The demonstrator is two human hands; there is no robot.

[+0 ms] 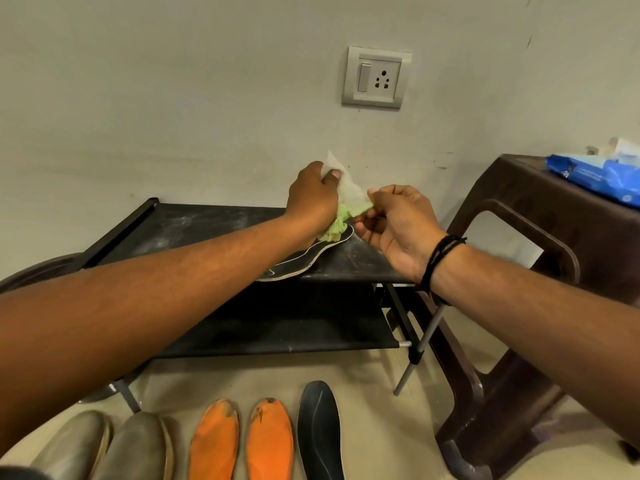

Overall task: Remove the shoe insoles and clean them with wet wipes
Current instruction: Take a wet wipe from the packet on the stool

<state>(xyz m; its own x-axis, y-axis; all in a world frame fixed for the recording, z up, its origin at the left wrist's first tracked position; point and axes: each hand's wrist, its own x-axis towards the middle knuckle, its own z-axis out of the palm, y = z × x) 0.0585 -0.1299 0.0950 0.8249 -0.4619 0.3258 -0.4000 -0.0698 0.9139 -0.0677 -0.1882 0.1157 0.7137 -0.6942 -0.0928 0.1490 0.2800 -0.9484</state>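
Dusty black rack [194, 226] against wall [173, 98]

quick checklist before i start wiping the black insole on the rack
1. Wet wipe in hand: ok, left hand and right hand both pinch it.
2. Wipe spread flat: not ok, bunched and greenish at its lower end.
3. Black insole on the rack's top shelf: ok, heel overhangs the front edge.
4. Insole held steady: not ok, neither hand grips it.
5. Spare wipes pack on the stool: ok.
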